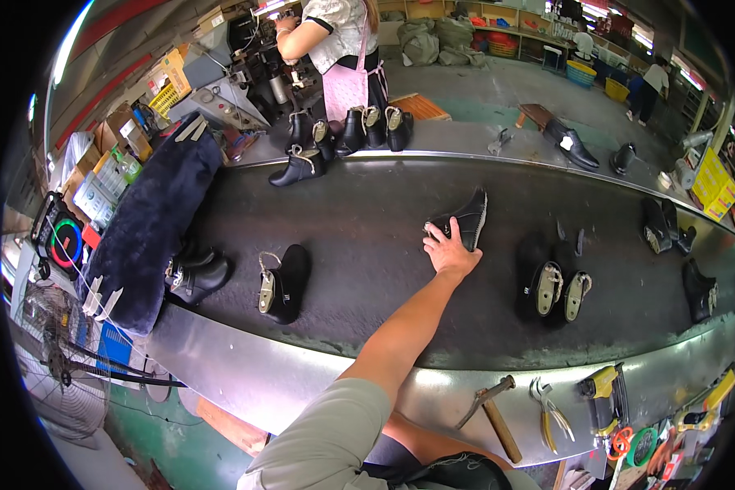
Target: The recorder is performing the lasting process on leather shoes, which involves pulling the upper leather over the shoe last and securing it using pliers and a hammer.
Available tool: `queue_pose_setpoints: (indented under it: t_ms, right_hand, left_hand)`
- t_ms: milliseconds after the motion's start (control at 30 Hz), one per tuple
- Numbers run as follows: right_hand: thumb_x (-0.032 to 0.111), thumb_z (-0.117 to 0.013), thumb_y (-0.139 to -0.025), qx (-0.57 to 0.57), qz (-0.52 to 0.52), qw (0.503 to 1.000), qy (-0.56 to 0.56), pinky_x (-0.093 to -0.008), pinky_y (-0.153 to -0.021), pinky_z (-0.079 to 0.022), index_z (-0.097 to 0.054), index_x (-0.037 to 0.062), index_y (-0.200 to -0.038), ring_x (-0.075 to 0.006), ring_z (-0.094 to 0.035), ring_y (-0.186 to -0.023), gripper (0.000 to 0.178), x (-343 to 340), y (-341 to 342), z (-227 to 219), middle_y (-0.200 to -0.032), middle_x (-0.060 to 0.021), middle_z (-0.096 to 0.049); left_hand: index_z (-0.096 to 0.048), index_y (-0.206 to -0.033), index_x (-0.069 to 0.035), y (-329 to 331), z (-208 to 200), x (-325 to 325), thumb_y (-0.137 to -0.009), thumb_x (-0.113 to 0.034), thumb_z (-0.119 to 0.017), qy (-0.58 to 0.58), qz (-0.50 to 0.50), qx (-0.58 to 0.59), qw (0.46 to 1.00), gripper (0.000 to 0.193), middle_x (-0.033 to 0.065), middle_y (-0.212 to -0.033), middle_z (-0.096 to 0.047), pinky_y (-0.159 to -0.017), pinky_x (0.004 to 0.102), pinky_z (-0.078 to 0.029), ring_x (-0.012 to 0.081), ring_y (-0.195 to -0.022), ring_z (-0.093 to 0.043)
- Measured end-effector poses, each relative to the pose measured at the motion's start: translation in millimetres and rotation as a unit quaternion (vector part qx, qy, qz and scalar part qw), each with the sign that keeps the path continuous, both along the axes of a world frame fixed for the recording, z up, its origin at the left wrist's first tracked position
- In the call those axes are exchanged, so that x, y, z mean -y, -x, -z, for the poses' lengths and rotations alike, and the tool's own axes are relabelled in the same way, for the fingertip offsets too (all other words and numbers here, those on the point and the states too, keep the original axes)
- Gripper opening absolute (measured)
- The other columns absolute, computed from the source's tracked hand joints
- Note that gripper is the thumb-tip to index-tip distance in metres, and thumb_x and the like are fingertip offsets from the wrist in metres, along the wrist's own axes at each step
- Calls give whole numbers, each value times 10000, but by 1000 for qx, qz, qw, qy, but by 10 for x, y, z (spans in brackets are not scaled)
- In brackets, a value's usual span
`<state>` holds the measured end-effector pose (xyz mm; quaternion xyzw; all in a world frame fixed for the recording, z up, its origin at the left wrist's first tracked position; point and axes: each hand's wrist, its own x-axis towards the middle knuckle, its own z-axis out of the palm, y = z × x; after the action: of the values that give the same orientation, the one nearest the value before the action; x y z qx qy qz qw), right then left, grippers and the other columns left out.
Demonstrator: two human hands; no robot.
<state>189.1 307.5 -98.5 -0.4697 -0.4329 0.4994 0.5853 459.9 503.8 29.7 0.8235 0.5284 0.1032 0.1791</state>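
Note:
My left hand reaches across the dark belt and grips a black ankle boot, its fingers and thumb wrapped round it. The boot lies tilted, its pale edge facing right, and my hand covers part of it. Right of it, a pair of black boots lies on the belt, with pale, drilled last tops and string loops showing. To the left lies another black boot with a pale last top and a string loop. My right hand is not in view.
Along the metal near edge lie a hammer, pincers and a yellow-black tool. A dark plush cover spans the belt's left end. Several boots stand on the far ledge, where a person in a pink apron works.

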Motion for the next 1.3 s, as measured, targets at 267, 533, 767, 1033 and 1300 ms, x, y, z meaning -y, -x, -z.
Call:
queue_pose_setpoints:
  t_ms: [267, 533, 767, 1033, 1300]
  right_hand:
    - [39, -661, -877, 314, 67, 939, -122, -391, -567, -494, -642, 47, -965, -248, -621, -625, 91, -116, 22, 44, -704, -85, -638]
    - [46, -575, -977, -75, 113, 990, 48, -273, -552, -512, -576, 58, -1158, -125, -595, -615, 181, 36, -229, -724, -776, -58, -630]
    - [529, -602, -976, -454, 166, 859, 167, -542, -1058, -467, -407, -37, -1371, -390, -604, -1194, 717, 409, -711, -1651, -1231, -297, -588]
    - [448, -457, -1045, -507, 4, 860, -61, -450, -1062, -486, -488, 135, -1434, -280, -555, -1285, 500, 530, 55, -1667, -1411, -133, -551]
    - [467, -417, -1059, -660, 15, 749, 56, -575, -951, -526, -560, 70, -1322, -424, -616, -1073, 498, 1075, 354, -1534, -1212, -201, -639]
  left_hand:
    - [-148, -1613, -122, 373, -18, -231, -679, -564, -781, 16, 6, -5, 1000, 1212, 355, -1539, -295, -1154, 464, -335, 449, -1358, -422]
    - [-232, -1601, -140, 1664, -607, -166, -584, -532, -805, 132, 46, -36, 990, 1231, 260, -1451, -460, -1107, 465, -423, 426, -1344, -476]
    - [-383, -1503, -80, 2819, -1625, 790, -616, -543, -791, -71, 165, -246, 953, 1081, 237, -1346, -543, -1009, 487, -400, 382, -1254, -513]
    - [-466, -1481, -80, 3982, -1694, 2019, -765, -235, -843, -161, 376, 195, 892, 824, 199, -1435, -522, -1120, 454, -401, 338, -1325, -501]
    - [-589, -1351, 4, 5119, -1016, 2314, -982, -89, -656, 183, 54, 422, 886, 387, 99, -1233, -679, -985, 300, -500, 139, -1121, -623]
